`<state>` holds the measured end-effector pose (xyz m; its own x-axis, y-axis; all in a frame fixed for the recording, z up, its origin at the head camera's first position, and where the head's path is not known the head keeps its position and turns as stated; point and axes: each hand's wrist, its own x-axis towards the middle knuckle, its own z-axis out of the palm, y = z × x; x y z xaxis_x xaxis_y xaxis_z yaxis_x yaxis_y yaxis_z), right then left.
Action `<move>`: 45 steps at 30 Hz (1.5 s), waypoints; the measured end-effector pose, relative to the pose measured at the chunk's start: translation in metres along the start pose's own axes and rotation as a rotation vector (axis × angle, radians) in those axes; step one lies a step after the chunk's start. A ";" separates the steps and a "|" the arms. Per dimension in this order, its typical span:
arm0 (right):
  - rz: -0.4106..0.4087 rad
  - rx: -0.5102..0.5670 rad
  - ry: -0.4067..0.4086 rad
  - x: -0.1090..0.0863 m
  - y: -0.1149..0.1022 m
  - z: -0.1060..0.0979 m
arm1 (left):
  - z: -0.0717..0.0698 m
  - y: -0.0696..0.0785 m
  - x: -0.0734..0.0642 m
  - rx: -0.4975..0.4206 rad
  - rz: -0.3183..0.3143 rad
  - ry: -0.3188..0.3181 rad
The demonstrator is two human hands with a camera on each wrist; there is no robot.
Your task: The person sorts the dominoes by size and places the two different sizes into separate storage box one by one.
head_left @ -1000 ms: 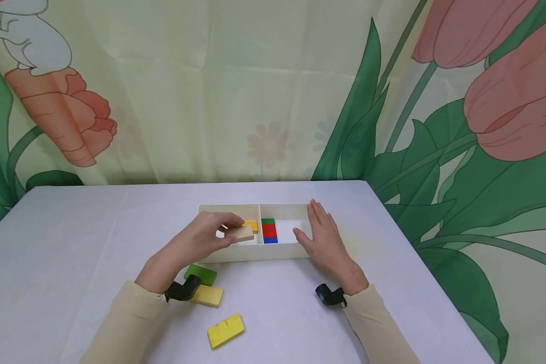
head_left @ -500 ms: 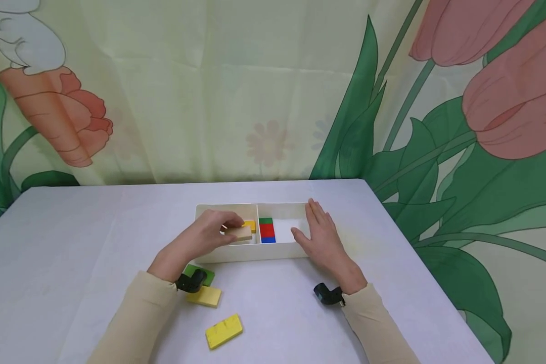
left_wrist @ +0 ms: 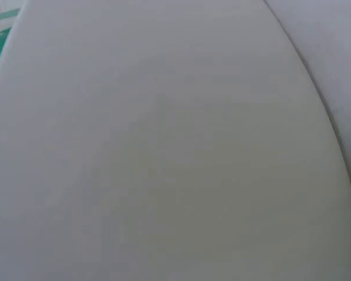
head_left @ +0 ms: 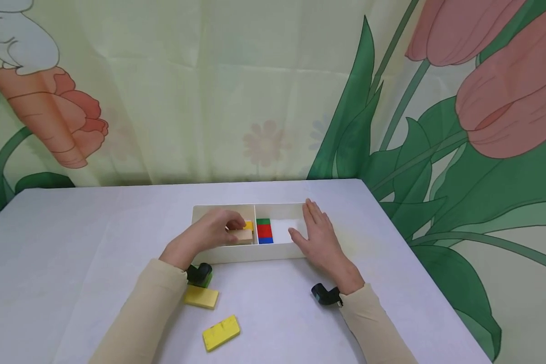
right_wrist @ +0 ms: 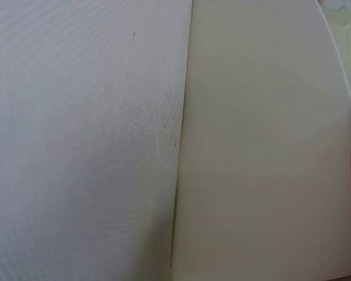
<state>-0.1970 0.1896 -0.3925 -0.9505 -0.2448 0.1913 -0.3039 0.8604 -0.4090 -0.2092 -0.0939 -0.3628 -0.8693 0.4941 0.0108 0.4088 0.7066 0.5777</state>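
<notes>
My left hand (head_left: 207, 230) reaches over the left compartment of a white divided box (head_left: 250, 254). Between its thumb and fingers it pinches a beige block (head_left: 243, 237), low in that compartment near the front wall. Just behind this block lies an orange-yellow block (head_left: 249, 225), partly covered by the fingers. Straight-fingered, my right hand (head_left: 320, 237) rests along the box's right end, thumb spread over the front rim. A green, red and blue row of blocks (head_left: 265, 231) lies in the right compartment against the divider. Pale box wall (left_wrist: 181, 146) fills most of the left wrist view.
In front of the box, a green block (head_left: 201, 283) is mostly hidden under the left wrist camera. Near it lie a pale yellow block (head_left: 201, 297) and a brighter yellow block (head_left: 221, 333). White cloth covers the table (head_left: 95, 253); a printed curtain (head_left: 209, 101) hangs behind.
The left wrist and forearm have swung right, now covering more of the green block. The beige block sits slightly lower in its compartment. My right hand keeps its place on the box end.
</notes>
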 end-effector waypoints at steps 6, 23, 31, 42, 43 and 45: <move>0.004 -0.014 0.000 0.000 -0.002 -0.001 | 0.001 0.000 0.006 0.026 -0.052 -0.013; 0.001 -0.018 0.010 0.000 -0.005 -0.002 | 0.008 0.002 0.017 0.134 -0.079 0.022; 0.001 -0.007 -0.005 -0.002 -0.006 0.001 | 0.004 0.002 0.002 0.046 -0.063 0.063; -0.006 -0.005 0.001 -0.003 -0.004 -0.001 | -0.013 0.008 -0.030 -0.018 0.086 0.134; -0.002 -0.004 0.000 -0.003 -0.003 -0.001 | -0.013 0.008 -0.032 -0.022 0.102 0.137; 0.003 -0.006 -0.001 -0.003 -0.003 -0.001 | -0.013 0.010 -0.038 -0.035 0.122 0.143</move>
<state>-0.1932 0.1884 -0.3914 -0.9514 -0.2431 0.1890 -0.3010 0.8636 -0.4044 -0.1757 -0.1125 -0.3466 -0.8455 0.4964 0.1967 0.5058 0.6263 0.5933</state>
